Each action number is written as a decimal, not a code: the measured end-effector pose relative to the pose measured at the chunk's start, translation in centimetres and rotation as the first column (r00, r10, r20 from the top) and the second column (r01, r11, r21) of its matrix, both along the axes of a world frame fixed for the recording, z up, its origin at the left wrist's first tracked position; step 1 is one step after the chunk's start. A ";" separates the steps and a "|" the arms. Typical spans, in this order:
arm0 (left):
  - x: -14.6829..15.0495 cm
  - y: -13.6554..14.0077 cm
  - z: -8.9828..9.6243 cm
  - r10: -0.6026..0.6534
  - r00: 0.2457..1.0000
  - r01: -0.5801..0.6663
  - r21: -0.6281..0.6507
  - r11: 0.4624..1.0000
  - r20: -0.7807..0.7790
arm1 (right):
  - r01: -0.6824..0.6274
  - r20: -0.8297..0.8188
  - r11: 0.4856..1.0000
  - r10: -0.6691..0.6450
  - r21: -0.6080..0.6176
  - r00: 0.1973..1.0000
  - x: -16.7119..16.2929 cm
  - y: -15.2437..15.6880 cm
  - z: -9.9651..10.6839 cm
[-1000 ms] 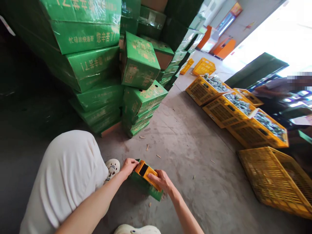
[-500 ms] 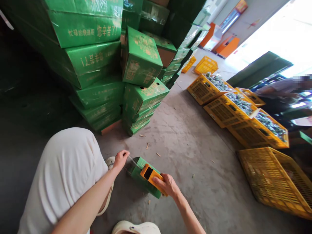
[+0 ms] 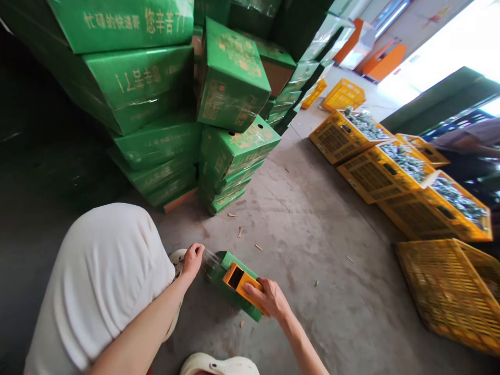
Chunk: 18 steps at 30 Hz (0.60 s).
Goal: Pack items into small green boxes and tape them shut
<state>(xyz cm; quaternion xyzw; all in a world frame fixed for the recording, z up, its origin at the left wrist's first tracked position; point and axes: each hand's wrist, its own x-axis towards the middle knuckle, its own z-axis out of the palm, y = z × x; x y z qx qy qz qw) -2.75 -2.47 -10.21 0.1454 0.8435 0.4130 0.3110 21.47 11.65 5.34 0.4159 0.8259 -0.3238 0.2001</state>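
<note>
My right hand [image 3: 269, 298] is wrapped round an orange tape dispenser [image 3: 242, 284], which lies over a small green box [image 3: 230, 259] on the floor. A dark opening shows in the dispenser's top. My left hand [image 3: 193, 259] is closed in a pinch at the end of a clear strip of tape [image 3: 211, 255]. That strip runs across the near-left end of the box, and glare makes its edges hard to make out. Much of the box's upper face is hidden by the dispenser and my right hand.
Stacks of green cartons [image 3: 136, 78] rise ahead on the left. To the right stand yellow crates [image 3: 361, 174] filled with greyish-green items, and a tilted yellow crate [image 3: 449, 291]. A person's sleeve [image 3: 482, 133] shows at the far right. Scraps [image 3: 239, 232] litter the concrete floor.
My left hand has shifted slightly left and down with the tape, which now looks wider. The dispenser stays over the box. The view has tilted downward a little.
</note>
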 end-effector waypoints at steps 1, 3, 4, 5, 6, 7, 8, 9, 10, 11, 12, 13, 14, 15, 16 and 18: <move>0.1 0.2 -0.3 -0.005 1.000 0.005 -0.010 1.000 0.006 | 0.004 -0.002 1.000 -0.004 -0.002 1.000 0.0 0.0 0.0; 0.4 0.6 -0.9 -0.018 1.000 0.018 -0.033 0.999 0.019 | 0.013 -0.002 1.000 -0.013 -0.007 1.000 0.1 -0.1 -0.1; 0.6 0.8 -1.2 -0.025 0.999 0.027 -0.045 0.999 0.028 | 0.015 -0.001 1.000 -0.015 -0.008 1.000 0.1 0.0 -0.1; 0.9 0.9 -1.5 -0.033 0.999 0.035 -0.057 0.998 0.038 | 0.015 0.000 1.000 -0.015 -0.008 1.000 0.2 0.0 -0.2; 1.2 1.0 -1.8 -0.042 0.998 0.045 -0.068 0.997 0.049 | 0.014 0.000 1.000 -0.014 -0.010 1.000 0.2 0.1 -0.3; 1.6 1.1 -2.1 -0.050 0.997 0.055 -0.077 0.996 0.060 | 0.012 0.002 1.000 -0.012 -0.009 1.000 0.2 0.1 -0.4; 2.0 1.2 -2.4 -0.059 0.996 0.065 -0.085 0.994 0.071 | 0.010 0.002 1.000 -0.010 -0.011 1.000 0.3 0.2 -0.4; 2.4 1.3 -2.6 -0.067 0.994 0.075 -0.090 0.993 0.081 | 0.010 0.002 1.000 -0.010 -0.014 1.000 0.3 0.2 -0.5; 2.8 1.3 -2.9 -0.075 0.993 0.084 -0.094 0.992 0.092 | 0.011 0.001 1.000 -0.011 -0.018 1.000 0.3 0.3 -0.6; 3.3 1.4 -3.2 -0.082 0.991 0.092 -0.094 0.991 0.102 | 0.012 0.001 1.000 -0.012 -0.021 1.000 0.4 0.3 -0.6; 3.7 1.4 -3.5 -0.089 0.990 0.099 -0.090 0.991 0.112 | 0.013 0.001 1.000 -0.013 -0.022 1.000 0.4 0.3 -0.7; 4.1 1.5 -3.8 -0.097 0.988 0.107 -0.081 0.991 0.120 | 0.014 0.001 1.000 -0.014 -0.022 1.000 0.4 0.3 -0.7; 4.4 1.6 -4.0 -0.106 0.986 0.115 -0.067 0.991 0.128 | 0.013 0.003 1.000 -0.013 -0.020 1.000 0.5 0.3 -0.8; 4.7 1.6 -4.3 -0.118 0.984 0.125 -0.048 0.991 0.135 | 0.011 0.006 1.000 -0.011 -0.017 1.000 0.5 0.4 -0.9; 5.0 1.7 -4.4 -0.130 0.981 0.135 -0.028 0.990 0.142 | 0.007 0.009 1.000 -0.007 -0.013 1.000 0.6 0.4 -1.0; 5.4 1.9 -4.7 -0.156 0.976 0.156 0.013 0.988 0.153 | 0.003 0.014 1.000 -0.003 -0.009 1.000 0.6 0.4 -1.1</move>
